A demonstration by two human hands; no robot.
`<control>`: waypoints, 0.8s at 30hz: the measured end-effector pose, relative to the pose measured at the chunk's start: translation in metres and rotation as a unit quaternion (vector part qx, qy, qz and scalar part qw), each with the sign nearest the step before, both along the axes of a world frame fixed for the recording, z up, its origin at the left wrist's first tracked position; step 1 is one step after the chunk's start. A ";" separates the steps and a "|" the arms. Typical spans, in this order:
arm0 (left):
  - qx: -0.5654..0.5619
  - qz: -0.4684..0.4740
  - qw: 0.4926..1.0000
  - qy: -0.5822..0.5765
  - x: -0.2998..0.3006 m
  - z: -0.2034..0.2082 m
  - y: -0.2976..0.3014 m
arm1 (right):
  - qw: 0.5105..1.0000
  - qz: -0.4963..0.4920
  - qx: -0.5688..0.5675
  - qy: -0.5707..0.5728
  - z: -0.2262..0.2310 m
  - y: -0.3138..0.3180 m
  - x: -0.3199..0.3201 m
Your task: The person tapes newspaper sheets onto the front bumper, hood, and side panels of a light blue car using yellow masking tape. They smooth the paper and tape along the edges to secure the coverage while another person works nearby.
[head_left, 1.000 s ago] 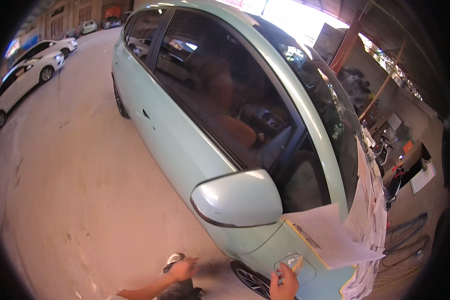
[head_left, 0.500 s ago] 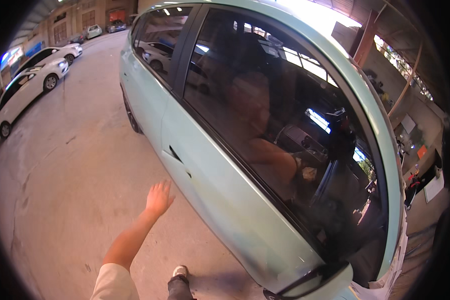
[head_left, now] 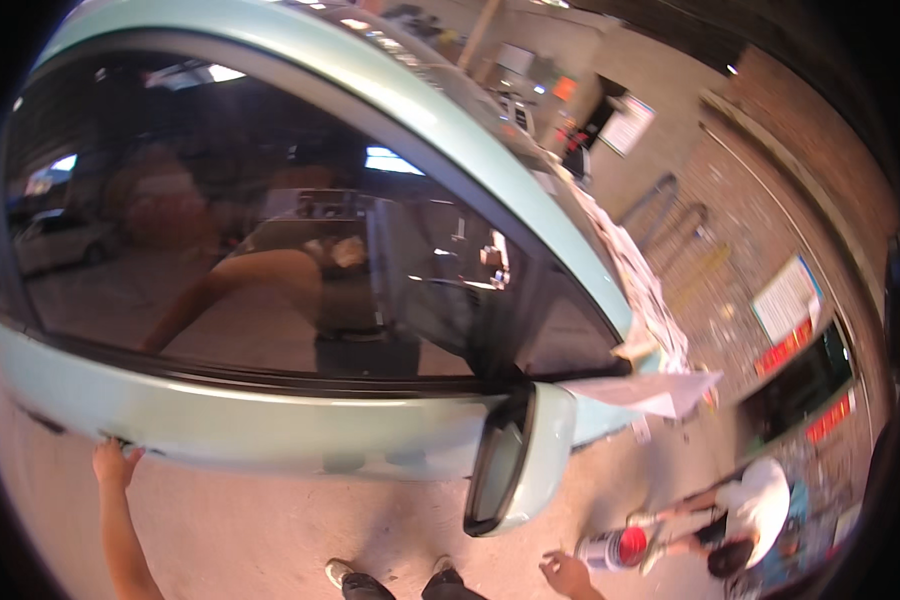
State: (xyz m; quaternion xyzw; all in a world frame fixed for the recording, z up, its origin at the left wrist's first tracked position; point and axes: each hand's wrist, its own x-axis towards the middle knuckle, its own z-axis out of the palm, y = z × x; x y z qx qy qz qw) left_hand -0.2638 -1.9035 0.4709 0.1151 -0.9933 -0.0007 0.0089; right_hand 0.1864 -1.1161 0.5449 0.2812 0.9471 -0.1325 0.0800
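A pale green car stands across my front, and its front door [head_left: 270,425] faces me. My left hand [head_left: 115,465] is at the door handle [head_left: 120,442], its fingers curled against it and its thumb to the right side. The fingertips are partly hidden there. Low at the right, my right hand [head_left: 567,574] hangs in the air with loosely bent fingers and nothing visible in it. It is apart from the car, below the side mirror [head_left: 525,460]. The dark side window [head_left: 200,250] reflects an arm and the surroundings.
Pale sheeting [head_left: 660,395] covers the car's front end. To the right, a person in a white top [head_left: 755,510] bends low beside a bucket [head_left: 600,552] with red at its end. A brick wall [head_left: 700,200] with a poster [head_left: 785,300] stands beyond.
My view has swung right, toward the mirror and the car's front. My left hand has gone from hanging beside the door to the handle. My right hand has come into view.
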 end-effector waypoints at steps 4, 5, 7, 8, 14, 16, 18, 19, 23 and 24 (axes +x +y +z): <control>-0.018 -0.001 1.000 0.014 0.002 -0.006 -0.010 | 0.998 -0.044 -0.023 0.024 0.030 -0.026 -0.032; -0.026 -0.007 0.999 0.029 0.002 -0.012 -0.012 | 0.998 -0.049 -0.035 0.029 0.035 -0.031 -0.037; -0.036 -0.008 0.999 0.033 0.001 -0.019 -0.016 | 0.996 -0.053 -0.058 0.037 0.050 -0.042 -0.054; -0.038 -0.003 0.999 0.022 0.001 -0.021 -0.018 | 0.993 -0.060 -0.074 0.064 0.061 -0.048 -0.066; -0.056 0.034 0.998 0.010 0.012 0.003 0.012 | 0.933 -0.067 -0.206 0.287 0.108 -0.070 -0.137; -0.062 0.034 0.997 0.034 0.017 -0.009 0.003 | 0.911 -0.072 -0.244 0.324 0.111 -0.063 -0.149; -0.077 0.036 0.993 0.079 0.023 -0.031 -0.014 | 0.903 -0.110 -0.234 0.344 0.117 -0.047 -0.158; -0.072 0.041 0.994 0.066 0.024 -0.032 -0.012 | 0.897 -0.133 -0.227 0.354 0.119 -0.037 -0.160; -0.069 0.055 0.996 0.030 0.053 -0.027 -0.018 | 0.888 -0.066 -0.181 0.418 0.130 0.006 -0.182; -0.073 0.054 0.996 0.026 0.060 -0.028 -0.022 | 0.905 -0.065 -0.176 0.381 0.131 0.016 -0.186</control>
